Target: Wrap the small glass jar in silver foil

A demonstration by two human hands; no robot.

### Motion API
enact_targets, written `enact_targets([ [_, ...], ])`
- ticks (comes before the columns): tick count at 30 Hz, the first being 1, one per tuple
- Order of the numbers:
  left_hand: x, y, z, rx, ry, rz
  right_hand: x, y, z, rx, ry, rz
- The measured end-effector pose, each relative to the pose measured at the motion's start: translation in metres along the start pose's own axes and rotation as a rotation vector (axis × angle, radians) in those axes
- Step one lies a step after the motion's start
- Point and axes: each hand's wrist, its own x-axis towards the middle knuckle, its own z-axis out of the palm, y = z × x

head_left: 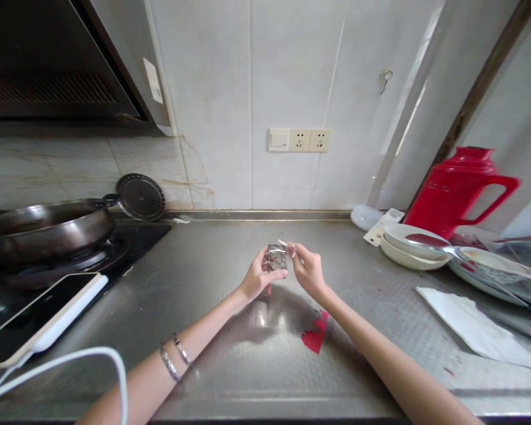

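Observation:
My left hand is closed round a small clear, greyish square packet or box; I cannot tell which. The thumb lies along its lower edge, and dark bits show through it. Close to its right side, my right hand is pinched round a small white strip, whose tip points toward the packet's top corner. Whether the strip is joined to the packet is too small to tell. Both hands are above the steel counter. Below the right wrist lies a torn-looking red piece, flat on the metal.
On the left are a steel pan on a black stove, a round black disc, and a phone with a white cable. A red thermos, stacked bowls and a white paper stand or lie right.

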Motion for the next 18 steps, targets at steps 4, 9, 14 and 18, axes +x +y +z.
enact_targets([
  [4, 0.0009, -0.0010, 0.0000, 0.005, 0.024, -0.005, 0.0006, -0.0025, -0.0034, -0.004, 0.001, -0.204],
  [9, 0.0017, -0.0072, -0.0009, 0.004, 0.017, 0.013, -0.0002, -0.0039, -0.0057, 0.020, -0.056, -0.379],
  [14, 0.0006, -0.0081, -0.0006, 0.012, 0.036, 0.011, 0.0003, -0.0004, -0.0037, 0.026, -0.037, -0.158],
  [18, 0.0003, -0.0074, 0.0003, 0.046, 0.023, -0.020, 0.0000, -0.0026, -0.0029, -0.004, -0.029, -0.156],
])
